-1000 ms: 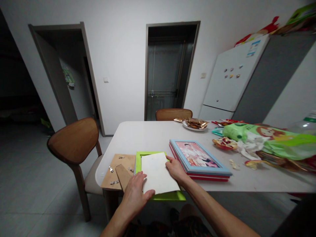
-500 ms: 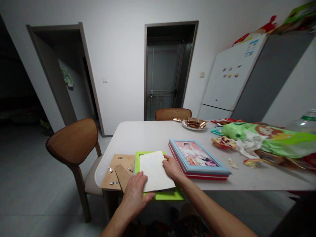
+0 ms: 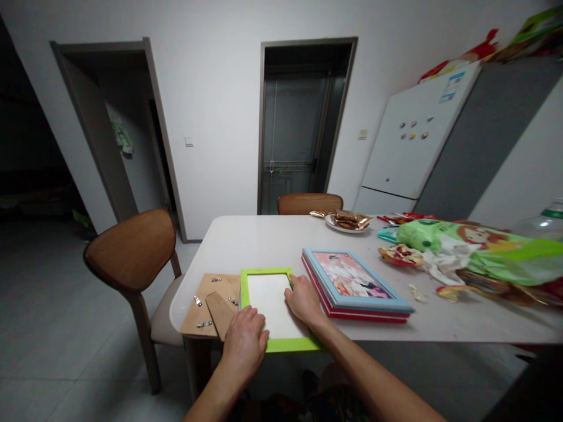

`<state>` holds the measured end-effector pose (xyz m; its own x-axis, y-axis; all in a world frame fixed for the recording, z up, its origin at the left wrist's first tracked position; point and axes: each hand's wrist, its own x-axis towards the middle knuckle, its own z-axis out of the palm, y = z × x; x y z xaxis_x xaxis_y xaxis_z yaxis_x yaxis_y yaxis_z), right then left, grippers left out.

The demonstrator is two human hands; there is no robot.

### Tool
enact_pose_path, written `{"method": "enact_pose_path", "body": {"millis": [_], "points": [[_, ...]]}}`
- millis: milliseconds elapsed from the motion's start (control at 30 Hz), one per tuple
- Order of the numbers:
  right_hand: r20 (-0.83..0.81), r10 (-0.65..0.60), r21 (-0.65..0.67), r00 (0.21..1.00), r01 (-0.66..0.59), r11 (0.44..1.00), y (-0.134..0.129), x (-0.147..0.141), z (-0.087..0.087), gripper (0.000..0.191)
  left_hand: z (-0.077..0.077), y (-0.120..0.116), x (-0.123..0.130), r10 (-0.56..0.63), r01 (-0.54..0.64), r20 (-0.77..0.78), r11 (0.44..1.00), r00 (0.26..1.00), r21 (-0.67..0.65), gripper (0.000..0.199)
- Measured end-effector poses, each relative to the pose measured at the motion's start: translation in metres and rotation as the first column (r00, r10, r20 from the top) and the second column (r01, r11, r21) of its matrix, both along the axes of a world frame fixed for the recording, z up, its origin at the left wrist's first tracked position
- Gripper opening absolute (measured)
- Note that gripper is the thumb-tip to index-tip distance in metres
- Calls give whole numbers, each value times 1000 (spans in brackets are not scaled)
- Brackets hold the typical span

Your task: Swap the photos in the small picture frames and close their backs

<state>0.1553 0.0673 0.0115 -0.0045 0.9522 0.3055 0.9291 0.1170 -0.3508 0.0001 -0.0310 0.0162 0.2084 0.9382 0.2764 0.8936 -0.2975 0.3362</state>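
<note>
A lime green frame [image 3: 292, 344] lies at the table's front edge, its near side reaching past it. White paper [image 3: 275, 305] sits flat inside the frame's border. My left hand [image 3: 246, 334] rests on the frame's near left corner, fingers together over the border and paper edge. On the right side, my right hand [image 3: 303, 299] has its fingers bent at the frame's border; what they grip, if anything, is hidden. Left of the frame lies a brown backing board [image 3: 197, 299] with metal clips and a stand leg [image 3: 220, 313]. To the right is a stack of frames, a light blue one [image 3: 369, 303] on top.
A plate [image 3: 347, 227] of gold-wrapped packets stands at the back of the table [image 3: 246, 240]. Peeled fruit [image 3: 401, 255], tissue and a green bag [image 3: 492, 249] lie on the right. A wooden chair [image 3: 132, 252] stands at the left, another [image 3: 310, 203] behind the table.
The white paper has gone from lying tilted over the green frame to flat within its border. My left hand's fingers have drawn together, and its thumb has moved in. The view has shifted slightly.
</note>
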Motion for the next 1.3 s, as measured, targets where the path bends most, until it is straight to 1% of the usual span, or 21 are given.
{"method": "enact_pose_path", "body": {"millis": [67, 133, 167, 233, 300, 333, 400, 467, 500, 567, 600, 667, 733, 800, 867, 967, 1033, 1133, 1200, 1300], "points": [[6, 9, 10, 1000, -9, 1000, 1, 2, -3, 40, 2, 0, 2, -1, 1, -4, 1000, 1000, -6, 18], [-16, 33, 1, 999, -33, 999, 1, 3, -2, 40, 3, -2, -1, -16, 15, 22, 1000, 1000, 1, 22], [-30, 51, 5, 998, -51, 999, -2, 1, -1, 39, 3, -4, -6, -24, 23, 38, 1000, 999, 14, 25], [-56, 118, 28, 991, -117, 993, -10, -5, 5, 38, 1, -8, -23, -31, 28, 55, 999, 998, 46, 35], [-73, 233, 44, 970, -230, 972, -24, -19, 12, 35, -3, -12, -49, -10, 9, 36, 999, 999, 41, 46], [-73, 301, 42, 951, -299, 953, -32, -29, 15, 33, -6, -13, -64, 23, -23, 19, 1000, 1000, 13, 51], [-47, 435, 26, 899, -435, 900, -49, -52, 20, 32, -14, -14, -92, 119, -121, -38, 991, 992, -54, 54], [14, 528, -5, 849, -528, 849, -64, -76, 22, 36, -23, -13, -114, 218, -223, -82, 973, 973, -63, 55], [50, 550, -19, 834, -550, 835, -70, -87, 22, 40, -28, -12, -122, 252, -256, -88, 965, 964, -48, 53], [100, 566, -40, 818, -565, 824, -77, -104, 19, 43, -35, -9, -133, 276, -276, -70, 961, 959, -2, 47], [103, 565, -45, 818, -564, 825, -78, -110, 18, 41, -37, -8, -136, 271, -270, -47, 963, 961, 16, 45], [56, 568, -36, 821, -567, 823, -78, -116, 18, 35, -37, -6, -139, 252, -253, 15, 967, 967, 41, 42], [-33, 582, 11, 812, -582, 813, -75, -113, 22, 34, -30, -6, -137, 246, -251, 79, 966, 966, 68, 40], [-107, 599, 86, 793, -593, 800, -74, -101, 28, 38, -18, -7, -128, 235, -249, 122, 961, 964, 122, 39], [-149, 602, 143, 785, -585, 798, -73, -81, 34, 40, -6, -9, -111, 200, -221, 136, 961, 970, 168, 39], [-196, 584, 141, 788, -567, 812, -74, -41, 37, 38, 6, -12, -77, 106, -121, 115, 984, 988, 132, 37], [-212, 558, 103, 802, -550, 829, -75, -14, 35, 38, 9, -12, -52, 47, -55, 95, 995, 994, 86, 36], [-214, 518, 52, 828, -520, 853, -75, 17, 29, 40, 5, -10, -24, -14, 11, 70, 999, 997, 40, 36], [-211, 510, 36, 834, -514, 857, -74, 29, 24, 40, 2, -8, -13, -30, 29, 56, 999, 998, 22, 37], [-198, 502, 42, 842, -504, 863, -70, 34, 18, 41, -2, -5, -9, -41, 40, 47, 999, 998, 3, 37]]}}
